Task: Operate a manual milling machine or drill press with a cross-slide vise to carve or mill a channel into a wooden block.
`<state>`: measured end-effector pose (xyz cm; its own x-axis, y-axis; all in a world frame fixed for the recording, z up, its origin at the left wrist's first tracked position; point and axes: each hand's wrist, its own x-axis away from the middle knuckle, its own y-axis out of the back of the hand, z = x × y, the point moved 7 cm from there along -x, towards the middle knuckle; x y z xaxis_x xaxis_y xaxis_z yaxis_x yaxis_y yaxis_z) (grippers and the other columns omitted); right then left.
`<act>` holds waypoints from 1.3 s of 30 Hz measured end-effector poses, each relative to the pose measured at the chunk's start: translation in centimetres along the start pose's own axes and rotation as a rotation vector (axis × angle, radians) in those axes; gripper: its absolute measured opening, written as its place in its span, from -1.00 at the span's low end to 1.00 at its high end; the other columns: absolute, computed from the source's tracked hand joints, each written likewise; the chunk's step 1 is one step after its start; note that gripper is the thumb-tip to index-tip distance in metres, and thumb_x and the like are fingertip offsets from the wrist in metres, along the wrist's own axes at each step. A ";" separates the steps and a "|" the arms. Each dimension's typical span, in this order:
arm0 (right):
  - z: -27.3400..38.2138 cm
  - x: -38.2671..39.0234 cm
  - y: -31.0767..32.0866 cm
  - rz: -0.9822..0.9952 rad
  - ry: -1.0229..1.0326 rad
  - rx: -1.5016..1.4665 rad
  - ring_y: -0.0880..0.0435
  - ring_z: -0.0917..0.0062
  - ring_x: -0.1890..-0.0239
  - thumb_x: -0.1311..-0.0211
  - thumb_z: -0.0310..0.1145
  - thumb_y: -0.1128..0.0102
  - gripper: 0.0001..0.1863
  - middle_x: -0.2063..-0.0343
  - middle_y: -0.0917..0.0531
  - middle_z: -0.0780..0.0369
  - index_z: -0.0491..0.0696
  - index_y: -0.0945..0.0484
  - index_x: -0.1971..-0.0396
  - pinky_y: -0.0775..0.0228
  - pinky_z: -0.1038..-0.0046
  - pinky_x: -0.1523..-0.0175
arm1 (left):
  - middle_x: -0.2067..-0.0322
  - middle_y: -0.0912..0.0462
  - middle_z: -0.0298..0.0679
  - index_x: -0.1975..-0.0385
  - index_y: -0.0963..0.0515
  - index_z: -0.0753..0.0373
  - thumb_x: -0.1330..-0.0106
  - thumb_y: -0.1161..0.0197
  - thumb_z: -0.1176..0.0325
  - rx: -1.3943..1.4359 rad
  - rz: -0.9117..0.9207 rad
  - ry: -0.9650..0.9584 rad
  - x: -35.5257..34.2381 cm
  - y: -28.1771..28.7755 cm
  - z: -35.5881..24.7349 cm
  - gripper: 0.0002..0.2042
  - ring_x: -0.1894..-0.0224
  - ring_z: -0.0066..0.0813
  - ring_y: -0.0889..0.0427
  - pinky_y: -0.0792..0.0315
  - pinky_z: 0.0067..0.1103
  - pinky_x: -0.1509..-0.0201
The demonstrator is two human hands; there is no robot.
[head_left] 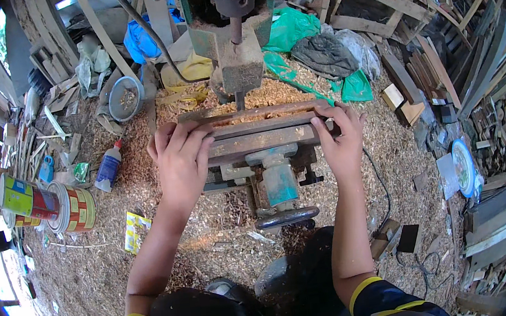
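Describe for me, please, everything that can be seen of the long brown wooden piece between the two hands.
The long, narrow, brown wooden piece looks straight and rough, and lies crosswise beneath the green-grey metal machine. Pale wood chips lie along what looks like a groove in its top. The bare left hand and bare right hand touch it near its ends, partly hiding them. Whether the slim grey metal bit touches it is unclear.

Printed labels wrap the cans [72, 206] and the blue-and-white bottle [107, 169]; their lettering is too small to read.
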<state>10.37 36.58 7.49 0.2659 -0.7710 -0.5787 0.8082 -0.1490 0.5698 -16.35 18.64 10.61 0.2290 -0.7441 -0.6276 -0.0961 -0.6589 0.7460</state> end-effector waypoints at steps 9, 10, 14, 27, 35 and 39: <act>0.4 0.4 -0.2 -0.004 -0.015 -0.010 -0.66 0.11 -0.23 -0.32 -0.27 -0.53 -0.83 0.09 -0.71 0.19 0.09 -0.81 0.13 0.28 -0.49 -0.62 | -0.01 -0.73 -0.39 0.07 -0.80 0.03 -0.37 -0.46 0.29 0.023 -0.006 0.059 0.3 0.1 0.6 -0.82 -0.18 -0.10 -0.52 -0.28 -0.18 -0.27; 0.3 0.4 -0.2 -0.014 -0.019 -0.003 -0.66 0.12 -0.22 -0.32 -0.27 -0.53 -0.83 0.09 -0.70 0.19 0.09 -0.81 0.13 0.28 -0.48 -0.62 | 0.00 -0.73 -0.39 0.07 -0.80 0.03 -0.37 -0.46 0.29 0.027 -0.016 0.053 0.3 0.0 0.6 -0.82 -0.18 -0.10 -0.52 -0.28 -0.18 -0.26; -0.1 0.5 0.0 -0.016 -0.034 0.008 -0.67 0.12 -0.22 -0.35 -0.33 -0.52 -0.81 0.04 -0.75 0.17 0.01 -0.78 0.10 0.08 -0.18 -0.63 | 0.01 -0.73 -0.39 0.09 -0.80 0.03 -0.37 -0.46 0.29 0.054 -0.007 0.061 0.3 -0.1 0.3 -0.83 -0.18 -0.10 -0.52 -0.28 -0.19 -0.26; -0.7 0.7 -0.2 -0.032 -0.064 -0.124 -0.66 0.10 -0.22 -0.31 -0.30 -0.51 -0.82 0.06 -0.69 0.15 0.08 -0.81 0.12 0.26 -0.42 -0.63 | 0.03 -0.73 -0.37 0.10 -0.80 0.06 -0.36 -0.48 0.31 0.038 0.004 0.065 0.3 -0.2 0.2 -0.84 -0.17 -0.11 -0.53 -0.29 -0.19 -0.28; -0.8 1.1 -0.2 -0.062 -0.044 -0.122 -0.64 0.06 -0.28 -0.33 -0.37 -0.45 -0.80 0.04 -0.70 0.12 0.06 -0.80 0.07 0.19 -0.32 -0.65 | -0.01 -0.70 -0.34 -0.03 -0.79 0.06 -0.34 -0.48 0.35 0.054 0.038 0.023 0.9 0.1 0.2 -0.73 -0.13 -0.13 -0.56 -0.31 -0.22 -0.25; -0.8 1.0 -0.5 -0.071 -0.053 -0.142 -0.66 0.07 -0.22 -0.35 -0.41 -0.41 -0.80 0.08 -0.71 0.11 0.03 -0.80 0.06 0.15 -0.28 -0.66 | -0.07 -0.67 -0.26 -0.14 -0.75 0.12 -0.29 -0.50 0.37 0.056 0.068 -0.044 1.0 0.7 0.0 -0.61 -0.15 -0.13 -0.56 -0.30 -0.21 -0.30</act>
<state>10.66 36.34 6.17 0.1806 -0.7941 -0.5803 0.8911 -0.1176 0.4382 -16.15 17.46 10.52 0.1769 -0.7909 -0.5858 -0.1643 -0.6105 0.7748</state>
